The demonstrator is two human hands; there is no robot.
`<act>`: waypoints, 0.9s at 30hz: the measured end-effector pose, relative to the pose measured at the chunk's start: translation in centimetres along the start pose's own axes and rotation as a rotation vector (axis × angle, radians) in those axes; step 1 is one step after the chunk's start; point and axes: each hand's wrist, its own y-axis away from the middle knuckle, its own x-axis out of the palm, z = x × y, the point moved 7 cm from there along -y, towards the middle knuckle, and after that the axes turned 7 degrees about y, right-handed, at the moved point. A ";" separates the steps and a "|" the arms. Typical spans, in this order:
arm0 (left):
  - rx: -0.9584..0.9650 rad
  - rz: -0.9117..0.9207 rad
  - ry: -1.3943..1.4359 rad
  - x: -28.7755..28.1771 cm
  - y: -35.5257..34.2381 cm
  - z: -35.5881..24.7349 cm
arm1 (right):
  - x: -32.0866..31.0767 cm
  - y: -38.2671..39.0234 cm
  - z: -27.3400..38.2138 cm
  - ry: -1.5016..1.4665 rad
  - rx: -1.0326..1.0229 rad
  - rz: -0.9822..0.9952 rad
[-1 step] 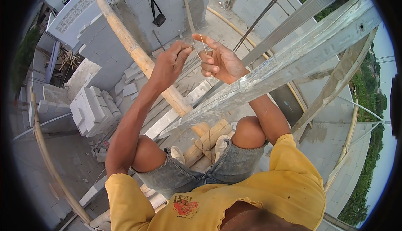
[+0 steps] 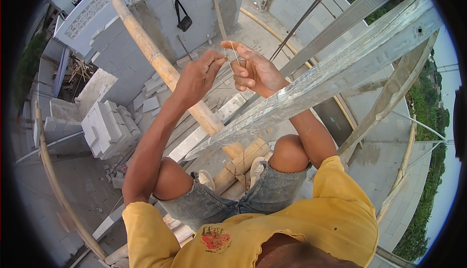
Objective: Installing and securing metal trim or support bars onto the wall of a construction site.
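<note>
A thin white string (image 2: 234, 50) runs between my two hands, held out above the gap in front of my knees. My left hand (image 2: 197, 79) is closed, with thumb and forefinger pinching the string. To its right, my right hand (image 2: 259, 71) has the string looped over its raised forefinger, while the other fingers curl toward the palm where the string runs down. The fingertips of both hands are close together. A long galvanized metal channel (image 2: 316, 80) slants across my right forearm and hides part of it.
A bamboo pole (image 2: 151, 54) slopes down toward my feet, which rest by lashed bamboo poles (image 2: 243, 163). Stacked light blocks (image 2: 104, 127) stand lower left. A black bag (image 2: 184, 23) hangs on the block wall (image 2: 206, 10). Steel rods (image 2: 311, 10) rise at upper right.
My left fingertips have shifted slightly down and right. The right forefinger and its string loop have moved a little left. Everything else looks the same.
</note>
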 end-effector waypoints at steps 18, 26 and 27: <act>-0.555 -0.002 1.023 0.9 -0.1 1.9 | -0.2 0.8 1.7 1.313 -0.617 -0.256; -0.381 -0.152 0.797 -2.5 -1.5 0.7 | -0.3 -0.2 -0.1 0.763 -0.417 -0.252; -0.338 -0.155 0.780 -3.2 -2.0 0.1 | 1.0 -0.3 -1.1 0.939 -0.358 -0.150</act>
